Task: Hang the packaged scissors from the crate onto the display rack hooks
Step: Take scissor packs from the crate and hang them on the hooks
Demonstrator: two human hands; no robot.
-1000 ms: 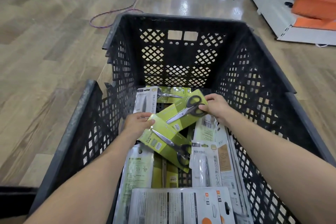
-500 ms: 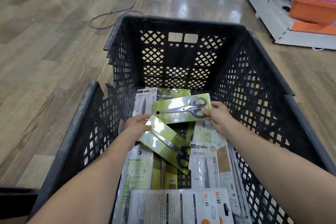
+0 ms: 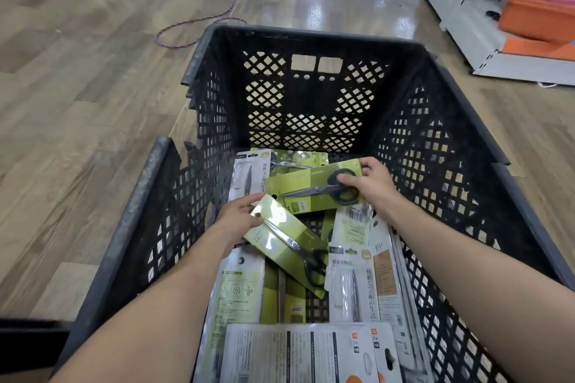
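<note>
Both my hands are down inside the black lattice crate [image 3: 460,121]. My right hand [image 3: 371,185] pinches the handle end of a green-carded pack of black-handled scissors [image 3: 306,190], held roughly level above the pile. My left hand [image 3: 238,221] grips the top corner of a second green scissors pack [image 3: 287,247], which slants down toward the right. More green scissors packs [image 3: 291,298] lie underneath. A display rack [image 3: 466,0] stands at the far right on the floor.
White-carded packs [image 3: 350,286] and a large white pack [image 3: 298,354] fill the crate's near end. An orange bin [image 3: 538,14] sits on the rack's base. A cable [image 3: 199,19] loops across the wooden floor beyond the crate.
My right hand has lifted its scissors pack off the pile and turned it level. My left hand has closed on the corner of the second pack and tilted it slightly.
</note>
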